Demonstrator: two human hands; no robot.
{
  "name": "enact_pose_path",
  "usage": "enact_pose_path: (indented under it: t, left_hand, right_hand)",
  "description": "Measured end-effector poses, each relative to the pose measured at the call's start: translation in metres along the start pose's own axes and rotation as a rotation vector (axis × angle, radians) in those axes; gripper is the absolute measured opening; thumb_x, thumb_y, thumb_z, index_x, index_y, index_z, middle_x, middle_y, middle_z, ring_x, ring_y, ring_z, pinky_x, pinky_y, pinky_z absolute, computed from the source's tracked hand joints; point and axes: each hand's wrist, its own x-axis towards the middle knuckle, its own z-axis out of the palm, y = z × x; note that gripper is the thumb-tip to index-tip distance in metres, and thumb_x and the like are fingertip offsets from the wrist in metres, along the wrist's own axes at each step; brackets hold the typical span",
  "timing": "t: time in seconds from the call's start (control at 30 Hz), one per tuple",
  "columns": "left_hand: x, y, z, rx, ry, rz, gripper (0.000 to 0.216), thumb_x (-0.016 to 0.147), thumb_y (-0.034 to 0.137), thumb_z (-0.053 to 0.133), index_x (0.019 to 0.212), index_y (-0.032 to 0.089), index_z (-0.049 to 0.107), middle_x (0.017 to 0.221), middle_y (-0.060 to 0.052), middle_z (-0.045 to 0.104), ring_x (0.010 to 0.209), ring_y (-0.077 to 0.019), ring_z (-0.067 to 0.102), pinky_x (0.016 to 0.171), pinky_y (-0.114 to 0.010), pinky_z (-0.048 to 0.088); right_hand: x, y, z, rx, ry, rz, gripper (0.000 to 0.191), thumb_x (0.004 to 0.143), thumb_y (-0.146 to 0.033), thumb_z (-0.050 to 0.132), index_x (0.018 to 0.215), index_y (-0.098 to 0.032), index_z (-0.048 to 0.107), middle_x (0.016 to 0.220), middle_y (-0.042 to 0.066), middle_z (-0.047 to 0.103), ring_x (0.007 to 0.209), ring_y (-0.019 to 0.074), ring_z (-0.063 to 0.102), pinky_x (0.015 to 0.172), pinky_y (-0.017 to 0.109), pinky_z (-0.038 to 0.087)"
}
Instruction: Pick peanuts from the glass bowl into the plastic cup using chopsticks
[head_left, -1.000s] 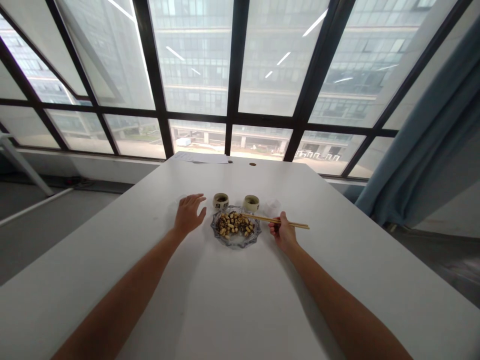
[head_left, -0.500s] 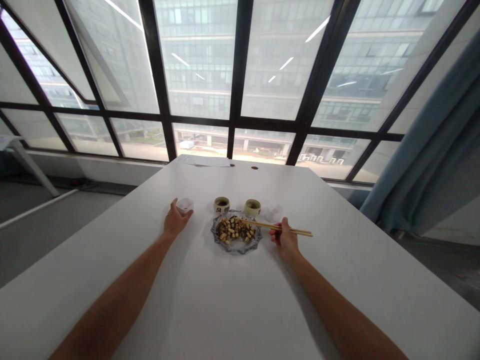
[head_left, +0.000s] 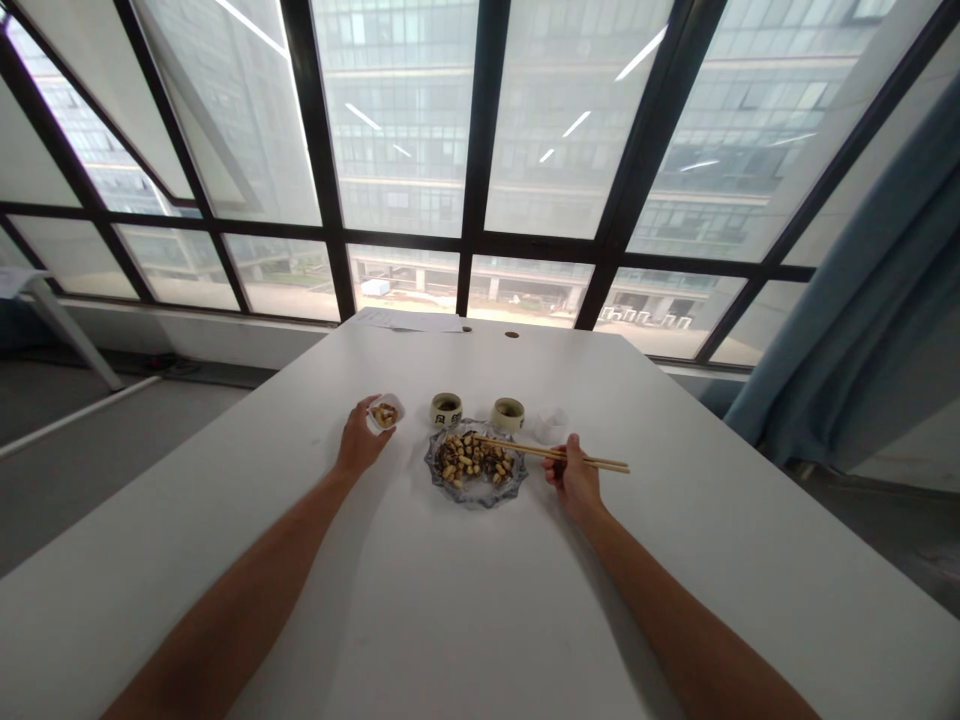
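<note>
My left hand grips a small clear plastic cup, tilted so that brownish-yellow bits show inside. In my right hand is a pair of wooden chopsticks, their tips reaching left over a scalloped glass plate. Peanuts and small dark pieces are heaped on the plate, with a bare patch at its near side. Just behind it stand two cream-coloured ceramic cups, the left one with dark lettering and the right one beside it. Another clear plastic cup sits behind my right hand.
The white table runs up to a large window. Papers lie at its far edge, close to two round holes. A blue curtain hangs at the right.
My left hand has lifted and tipped its plastic cup and shifted slightly right, so the contents now show. My right hand and the chopsticks have barely moved.
</note>
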Motion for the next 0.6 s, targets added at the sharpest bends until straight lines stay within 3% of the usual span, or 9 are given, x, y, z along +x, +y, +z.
enact_pose_path:
  t: [0.4,0.6]
  left_hand:
    - [-0.001,0.002,0.003,-0.037,-0.027,-0.097,0.062,0.069,0.036,0.074,0.124,0.02,0.05,0.118,-0.01,0.065,0.102,-0.0251,0.065,0.091,-0.04,0.053]
    - [-0.001,0.002,0.006,-0.011,-0.031,-0.071,0.062,0.069,0.033,0.075,0.124,0.02,0.051,0.119,-0.012,0.065,0.106,-0.0268,0.064,0.093,-0.041,0.052]
  right_hand:
    - [0.001,-0.008,0.005,0.035,-0.008,-0.007,0.05,0.078,-0.068,0.063,0.07,-0.019,0.052,0.045,-0.001,0.061,0.032,0.0091,0.05,0.03,0.018,0.038]
    - [0.018,-0.024,0.051,0.012,-0.022,-0.177,0.056,0.075,-0.076,0.057,0.07,-0.021,0.05,0.044,-0.002,0.059,0.033,0.01,0.051,0.032,0.019,0.038]
